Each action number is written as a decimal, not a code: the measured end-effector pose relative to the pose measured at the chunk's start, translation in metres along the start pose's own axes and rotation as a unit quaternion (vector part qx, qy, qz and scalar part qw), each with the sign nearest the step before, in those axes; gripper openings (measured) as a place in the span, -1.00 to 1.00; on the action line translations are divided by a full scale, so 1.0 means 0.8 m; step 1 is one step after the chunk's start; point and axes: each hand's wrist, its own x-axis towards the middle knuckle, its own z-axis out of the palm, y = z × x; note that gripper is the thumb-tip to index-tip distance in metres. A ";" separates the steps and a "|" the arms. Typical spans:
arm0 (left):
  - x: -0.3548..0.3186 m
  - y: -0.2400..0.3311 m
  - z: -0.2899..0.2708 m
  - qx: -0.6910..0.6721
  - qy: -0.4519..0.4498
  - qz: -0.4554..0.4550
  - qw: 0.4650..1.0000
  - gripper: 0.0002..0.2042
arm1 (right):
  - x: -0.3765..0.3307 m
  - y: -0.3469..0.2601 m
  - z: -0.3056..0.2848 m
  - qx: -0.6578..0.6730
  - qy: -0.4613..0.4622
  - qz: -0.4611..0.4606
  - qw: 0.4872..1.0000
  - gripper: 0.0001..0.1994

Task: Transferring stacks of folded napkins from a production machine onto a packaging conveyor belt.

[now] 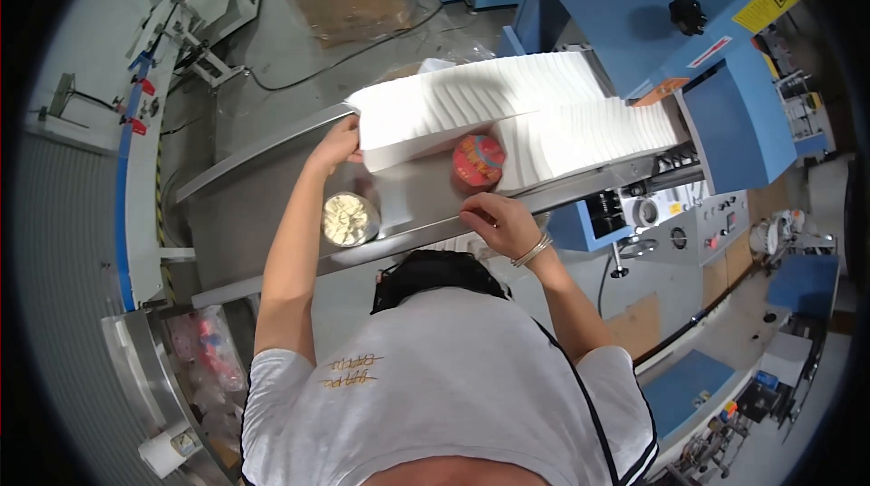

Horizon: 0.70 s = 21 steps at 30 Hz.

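On the desk (254, 187), white sheets (435, 115) lie 3 o'clock from the left grip (352, 140), a red container (478, 160) 11 from the right grip (475, 214). Cannot tell either's closure.

Pass: btwn gold cyl. (351, 220), red cyl. (478, 163) | blk far side: white stack (453, 110)

The one view comes from the wearer's head, through the left of two side-by-side fisheye cameras, upright and facing steeply down. The pale shirt (435, 377) is nearest, filling the lower middle; the metal trough (243, 214) lies a little farther off, its near edge slanting up to the right. Past its far edge the view reaches the floor (290, 51), and straight lines bow toward the dark round rim
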 end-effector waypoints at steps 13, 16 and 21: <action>0.018 -0.027 0.047 -0.266 0.165 0.057 0.948 -0.48 | 0.013 -0.010 -0.019 -0.061 0.024 -0.005 0.998 -0.90; 0.051 -0.056 0.044 -0.232 0.216 0.134 0.939 -0.45 | 0.020 -0.011 -0.034 -0.089 0.084 -0.011 0.992 -0.89; 0.053 -0.053 0.039 -0.226 0.148 0.175 0.947 -0.28 | 0.027 -0.005 -0.075 -0.079 0.171 0.086 0.978 -0.88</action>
